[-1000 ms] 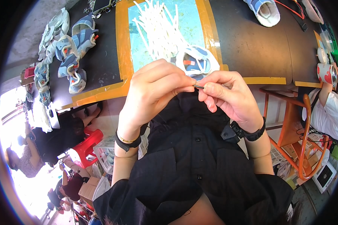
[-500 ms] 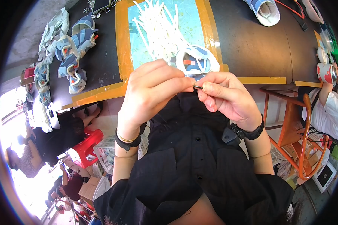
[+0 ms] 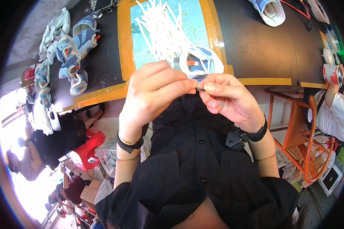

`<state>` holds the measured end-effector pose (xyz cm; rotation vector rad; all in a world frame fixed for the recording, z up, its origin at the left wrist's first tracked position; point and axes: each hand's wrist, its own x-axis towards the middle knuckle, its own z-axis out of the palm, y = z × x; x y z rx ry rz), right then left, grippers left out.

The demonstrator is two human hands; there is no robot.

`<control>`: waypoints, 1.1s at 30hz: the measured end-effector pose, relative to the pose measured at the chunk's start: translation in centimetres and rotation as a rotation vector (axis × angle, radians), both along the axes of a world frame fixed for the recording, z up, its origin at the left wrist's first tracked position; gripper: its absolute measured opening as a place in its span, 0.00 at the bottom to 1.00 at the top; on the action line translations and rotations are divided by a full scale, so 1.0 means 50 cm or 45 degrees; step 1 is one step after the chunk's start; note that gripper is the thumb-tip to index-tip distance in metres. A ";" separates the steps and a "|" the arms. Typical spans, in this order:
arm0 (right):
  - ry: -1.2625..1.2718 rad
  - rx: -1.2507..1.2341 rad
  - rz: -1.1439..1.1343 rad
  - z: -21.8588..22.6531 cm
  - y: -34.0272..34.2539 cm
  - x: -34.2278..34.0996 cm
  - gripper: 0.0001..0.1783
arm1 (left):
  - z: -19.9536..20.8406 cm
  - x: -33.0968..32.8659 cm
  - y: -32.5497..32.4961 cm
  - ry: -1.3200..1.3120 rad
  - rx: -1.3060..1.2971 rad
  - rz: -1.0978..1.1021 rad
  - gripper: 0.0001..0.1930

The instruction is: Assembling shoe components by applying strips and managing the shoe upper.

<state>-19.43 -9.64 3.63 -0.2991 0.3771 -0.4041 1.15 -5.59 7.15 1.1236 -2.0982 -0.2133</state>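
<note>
Both hands meet in front of the table's near edge. Between their fingertips is a short, thin, dark piece point(image 3: 200, 89), too small to name. My left hand point(image 3: 153, 86) pinches near its left end, thumb and forefinger pressed together. From the other side, my right hand point(image 3: 231, 95) grips it between thumb and fingers. Just beyond the fingers lies a blue and white shoe upper point(image 3: 214, 63) with an orange-red tag inside and white lacing across its opening. A heap of white shoelaces point(image 3: 160, 32) spreads behind it on a light blue sheet point(image 3: 198, 23).
Several blue and white shoe uppers point(image 3: 84, 36) lie along the table's left side. Another shoe upper point(image 3: 269, 13) sits at the far right. Yellow-brown tape point(image 3: 124, 42) borders the sheet. An orange chair point(image 3: 311, 133) stands right; a red stool point(image 3: 90, 150) stands left. Other people are nearby.
My right hand has shifted very slightly, and a little more of the thin dark piece shows between the fingertips. The shoe upper and the laces stay in place.
</note>
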 end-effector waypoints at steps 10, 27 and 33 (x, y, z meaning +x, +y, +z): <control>-0.232 0.092 -0.075 -0.016 -0.002 0.003 0.13 | -0.026 -0.005 -0.004 0.195 0.101 0.059 0.09; 0.501 -0.765 -0.943 0.006 0.021 0.032 0.13 | -0.058 -0.088 0.023 1.569 1.116 -0.003 0.08; 0.500 -0.719 -0.713 0.044 0.004 -0.025 0.13 | -0.053 -0.081 0.021 1.532 1.204 0.043 0.08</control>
